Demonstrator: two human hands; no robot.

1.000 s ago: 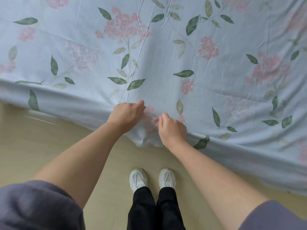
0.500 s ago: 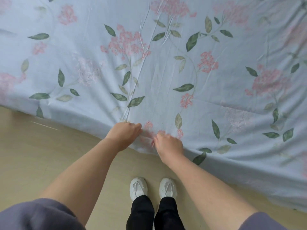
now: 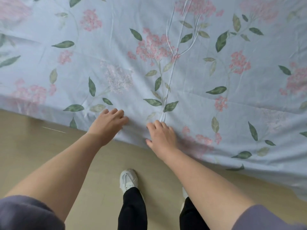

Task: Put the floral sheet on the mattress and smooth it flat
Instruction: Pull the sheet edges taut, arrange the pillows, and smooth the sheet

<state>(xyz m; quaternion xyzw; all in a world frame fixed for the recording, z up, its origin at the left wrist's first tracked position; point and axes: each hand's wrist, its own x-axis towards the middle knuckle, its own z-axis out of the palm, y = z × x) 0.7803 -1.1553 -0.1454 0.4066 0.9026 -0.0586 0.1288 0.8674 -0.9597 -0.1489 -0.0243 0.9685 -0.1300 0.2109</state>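
Note:
The floral sheet [image 3: 191, 83], pale blue with pink flower clusters and green leaves, covers the whole mattress and hangs over its near edge. The mattress itself is hidden under it. A long narrow crease runs from the top middle down toward the near edge. My left hand [image 3: 108, 124] lies on the sheet at the near edge, fingers spread and relaxed. My right hand [image 3: 162, 136] rests flat on the sheet just to its right, fingers spread. Neither hand holds any cloth.
A tan floor [image 3: 49, 146] runs along the near side of the bed. My white shoes [image 3: 128, 180] and black trousers stand close to the bed edge. The sheet's hem hangs lower toward the right.
Both hands have let go of the bunched sheet edge they pinched and now lie flat with spread fingers. The pulled fold at the edge has dropped and flattened. The view has shifted forward.

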